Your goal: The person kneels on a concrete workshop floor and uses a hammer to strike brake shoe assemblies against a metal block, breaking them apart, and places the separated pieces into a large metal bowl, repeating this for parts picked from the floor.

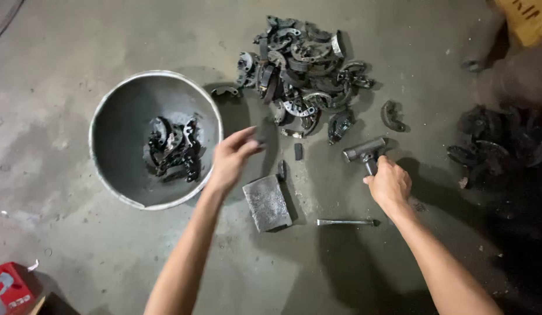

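While the right hand (389, 184) grips a hammer (364, 153), the left hand (231, 158) hovers loosely spread beside the bowl (110, 116).

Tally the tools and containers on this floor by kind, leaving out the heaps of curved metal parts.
Metal basin: 1
Hammer, gripped by the right hand: 1
Flat metal block: 1
Thin metal rod: 1
Red box: 1
Total: 5
The left hand hovers by the basin rim, apparently empty.

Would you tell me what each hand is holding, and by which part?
The right hand holds a hammer by its handle, just below the head. The left hand appears to hold nothing.
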